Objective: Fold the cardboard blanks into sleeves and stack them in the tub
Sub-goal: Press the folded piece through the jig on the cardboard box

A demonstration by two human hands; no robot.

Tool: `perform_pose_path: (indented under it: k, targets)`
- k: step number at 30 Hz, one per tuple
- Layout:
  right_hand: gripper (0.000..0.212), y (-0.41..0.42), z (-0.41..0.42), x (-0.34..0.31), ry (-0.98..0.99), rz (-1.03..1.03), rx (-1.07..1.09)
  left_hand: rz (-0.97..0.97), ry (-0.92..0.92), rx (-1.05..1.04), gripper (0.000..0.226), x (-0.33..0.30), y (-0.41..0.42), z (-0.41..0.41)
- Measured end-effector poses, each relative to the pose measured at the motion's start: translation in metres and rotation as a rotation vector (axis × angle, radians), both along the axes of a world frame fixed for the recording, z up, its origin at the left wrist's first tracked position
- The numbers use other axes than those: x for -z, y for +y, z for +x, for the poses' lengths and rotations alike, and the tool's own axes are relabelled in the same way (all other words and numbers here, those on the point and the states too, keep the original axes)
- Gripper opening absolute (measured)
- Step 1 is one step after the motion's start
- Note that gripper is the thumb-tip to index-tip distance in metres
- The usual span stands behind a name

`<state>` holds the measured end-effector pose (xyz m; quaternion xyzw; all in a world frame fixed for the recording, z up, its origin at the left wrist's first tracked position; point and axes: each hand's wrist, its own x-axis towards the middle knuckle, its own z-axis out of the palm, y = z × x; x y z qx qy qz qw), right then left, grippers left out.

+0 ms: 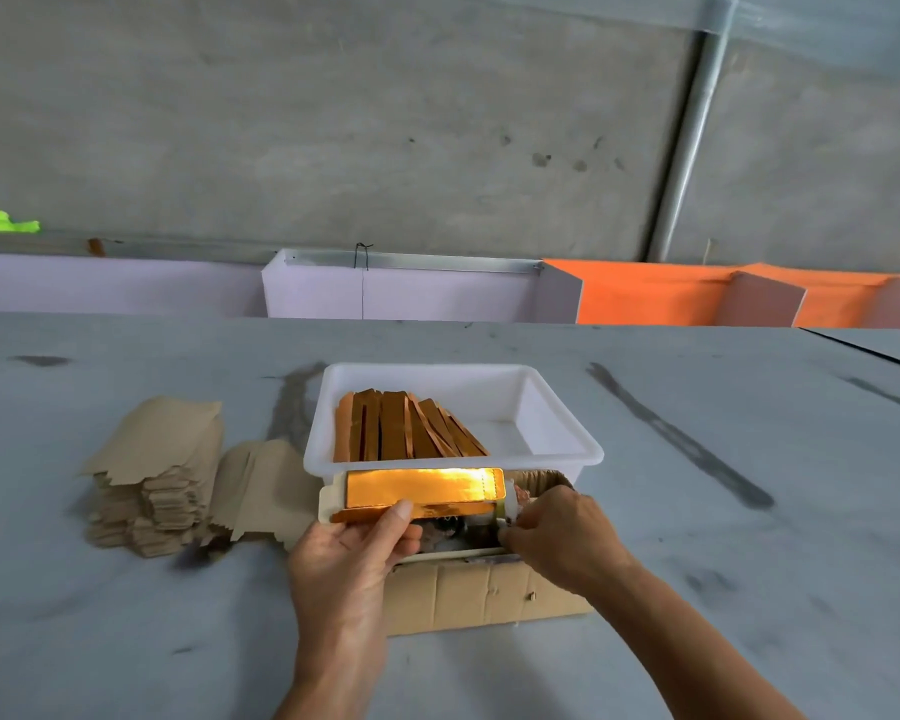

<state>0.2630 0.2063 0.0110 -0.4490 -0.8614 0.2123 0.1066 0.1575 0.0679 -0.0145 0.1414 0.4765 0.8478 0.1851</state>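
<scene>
The left hand (352, 548) pinched the gold blank's (423, 490) lower flap just in front of the tub (567, 449), thumb on top. Right of it, the right hand (557, 532) pinched the blank's end. Creasing squarely along the score would serve best. Finished sleeves (406, 428) lay inside the tub's left half.
</scene>
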Motion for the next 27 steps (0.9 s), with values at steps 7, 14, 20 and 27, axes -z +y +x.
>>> perform_pose_path:
  k: [7,14,20,27]
  targets:
    - [0.019,-0.002,-0.011,0.002,-0.02,-0.038,0.089,0.03,-0.053,0.02,0.03,0.0,-0.006,-0.001]
    - [0.026,-0.005,-0.011,-0.002,0.034,-0.064,0.16,0.058,-0.059,0.042,0.032,-0.001,-0.005,-0.001]
    - [0.016,-0.005,-0.011,-0.009,0.118,-0.139,0.149,0.063,-0.054,0.054,0.031,0.001,-0.005,-0.004]
    - [0.011,-0.008,-0.011,-0.028,0.165,-0.115,0.115,0.058,-0.061,0.052,0.024,0.002,-0.005,-0.004]
